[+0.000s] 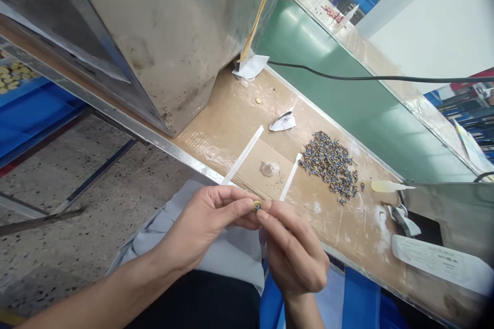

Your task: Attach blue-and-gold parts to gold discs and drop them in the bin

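Near the table's front edge my two hands meet fingertip to fingertip. My left hand [218,211] is closed, pinching a small gold disc [256,203] between thumb and forefinger. My right hand [295,241] is closed too, with a tiny blue-and-gold piece [258,207] at its fingertips, against the disc. Fingers partly hide both, so I cannot tell whether they are joined. Just beyond lies a small clear round dish [269,168] on cardboard between two white tape strips, with tiny specks beside it. To its right spreads a pile of similar blue-and-gold pieces [330,162].
A large metal housing [173,25] stands at the left. A loose gold disc [258,101] and a crumpled white paper [283,121] lie farther back. At the right are a squeeze bottle [386,186] and a long white case [440,262]. A green divider [309,46] runs behind.
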Demonstrator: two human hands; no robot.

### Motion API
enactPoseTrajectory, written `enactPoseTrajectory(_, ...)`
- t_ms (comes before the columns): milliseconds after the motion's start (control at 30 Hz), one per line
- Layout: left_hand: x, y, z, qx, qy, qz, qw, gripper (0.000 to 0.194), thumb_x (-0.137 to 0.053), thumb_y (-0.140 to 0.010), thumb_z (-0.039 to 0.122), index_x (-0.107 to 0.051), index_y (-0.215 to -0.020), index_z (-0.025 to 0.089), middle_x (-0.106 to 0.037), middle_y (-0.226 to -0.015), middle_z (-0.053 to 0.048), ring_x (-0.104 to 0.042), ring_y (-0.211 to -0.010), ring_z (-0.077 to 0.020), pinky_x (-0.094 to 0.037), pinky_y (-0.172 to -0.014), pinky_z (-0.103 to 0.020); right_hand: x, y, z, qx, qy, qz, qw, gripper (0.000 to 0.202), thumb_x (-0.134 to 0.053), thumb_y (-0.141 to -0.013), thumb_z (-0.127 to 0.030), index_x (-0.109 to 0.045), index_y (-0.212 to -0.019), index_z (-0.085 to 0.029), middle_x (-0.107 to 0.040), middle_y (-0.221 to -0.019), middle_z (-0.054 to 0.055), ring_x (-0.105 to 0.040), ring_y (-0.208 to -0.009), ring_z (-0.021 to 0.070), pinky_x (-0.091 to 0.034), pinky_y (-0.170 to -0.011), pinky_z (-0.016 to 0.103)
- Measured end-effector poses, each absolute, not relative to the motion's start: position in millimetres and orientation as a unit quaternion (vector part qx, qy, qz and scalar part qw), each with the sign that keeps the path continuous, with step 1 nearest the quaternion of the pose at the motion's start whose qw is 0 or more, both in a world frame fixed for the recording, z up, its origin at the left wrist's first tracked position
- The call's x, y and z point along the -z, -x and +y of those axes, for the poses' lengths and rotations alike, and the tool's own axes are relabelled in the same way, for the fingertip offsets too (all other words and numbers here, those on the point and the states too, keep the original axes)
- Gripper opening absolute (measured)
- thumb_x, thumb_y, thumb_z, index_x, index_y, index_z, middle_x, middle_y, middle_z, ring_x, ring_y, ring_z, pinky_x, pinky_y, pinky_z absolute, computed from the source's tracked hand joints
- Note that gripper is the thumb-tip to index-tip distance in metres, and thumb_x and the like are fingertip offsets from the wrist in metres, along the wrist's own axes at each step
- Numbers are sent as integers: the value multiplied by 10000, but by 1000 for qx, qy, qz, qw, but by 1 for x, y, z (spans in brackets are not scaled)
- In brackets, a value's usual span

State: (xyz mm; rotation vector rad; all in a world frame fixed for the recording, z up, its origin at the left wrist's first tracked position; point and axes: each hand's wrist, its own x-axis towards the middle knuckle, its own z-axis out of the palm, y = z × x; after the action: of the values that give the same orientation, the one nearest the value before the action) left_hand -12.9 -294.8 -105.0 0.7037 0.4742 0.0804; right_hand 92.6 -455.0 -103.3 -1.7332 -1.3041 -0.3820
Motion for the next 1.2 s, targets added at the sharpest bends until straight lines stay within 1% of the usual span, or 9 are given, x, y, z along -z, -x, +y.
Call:
enactPoseTrajectory(167, 107, 14, -297, -48, -360, 226, 904, 167, -964, -952, 324, -930, -1091, 239, -913, -1026, -28, -849, -943, -146, -673, -899, -197, 114, -88, -462, 198, 704, -541, 415, 437, -823, -957, 56, -834, -1337, -160, -838, -1298, 113, -851, -1142, 292, -778, -939, 412)
enactPoseTrajectory(367, 106, 10, -304, -92, -408, 246, 874, 88, -925, -953, 258, -927, -1025, 207, -919, -988, -36, -877, -943, -175, -683, -878, -197, 122, -81, -470, 203, 715, -546, 387, 444, -806, -985, 43, -811, -1384, -153, -832, -1322, 115, -843, -1178, 302, -784, -958, 423)
enactPoseTrajectory(533, 106, 16, -311, -109, -466, 262, 838, 131, -871, -1012, 307, -913, -1074, 199, -920, -1047, -54, -890, -1007, -225, -701, -937, -255, 130, -77, -470, 204, 720, -530, 399, 505, -802, -989, 20, -807, -1414, -254, -839, -1331, 75, -859, -1153, 309, -802, -940, 424)
enactPoseTrajectory(700, 107, 20, -314, -125, -522, 267, 800, 134, -849, -1032, 319, -915, -1090, 219, -915, -1046, -45, -885, -988, -230, -706, -933, -281, 135, -76, -474, 191, 717, -521, 421, 559, -844, -969, -10, -795, -1436, -313, -818, -1400, 67, -860, -1163, 344, -806, -951, 488)
enactPoseTrajectory(767, 105, 20, -315, -126, -530, 268, 795, 127, -840, -1033, 301, -917, -1083, 214, -913, -1022, -45, -884, -965, -228, -708, -915, -282, 134, -74, -474, 199, 716, -522, 419, 554, -846, -966, -7, -798, -1431, -304, -813, -1412, 71, -863, -1149, 339, -808, -946, 484)
enactPoseTrajectory(900, 101, 20, -317, -134, -531, 270, 792, 127, -851, -1023, 307, -926, -1083, 222, -916, -1037, -45, -887, -955, -230, -710, -912, -285, 132, -71, -471, 230, 718, -512, 412, 534, -818, -953, 52, -808, -1410, -225, -823, -1384, 89, -865, -1114, 314, -805, -925, 440)
enactPoseTrajectory(1067, 99, 20, -316, -133, -547, 268, 781, 133, -845, -1020, 279, -933, -1102, 221, -918, -1037, -52, -892, -956, -247, -721, -903, -306, 128, -72, -466, 222, 708, -521, 422, 513, -823, -936, 70, -815, -1391, -167, -817, -1380, 118, -853, -1134, 320, -797, -916, 444)
enactPoseTrajectory(1133, 99, 19, -315, -134, -555, 270, 775, 131, -849, -1014, 272, -932, -1098, 215, -919, -1036, -54, -894, -955, -252, -723, -902, -310, 126, -73, -467, 213, 703, -521, 436, 510, -816, -937, 68, -820, -1388, -171, -824, -1357, 121, -852, -1133, 317, -790, -915, 440)
enactPoseTrajectory(1200, 99, 16, -314, -136, -573, 274, 761, 125, -856, -1014, 290, -929, -1079, 213, -919, -1032, -54, -893, -950, -253, -723, -903, -313, 124, -74, -469, 184, 713, -497, 459, 489, -811, -965, 23, -821, -1393, -214, -834, -1332, 111, -853, -1126, 308, -780, -925, 449)
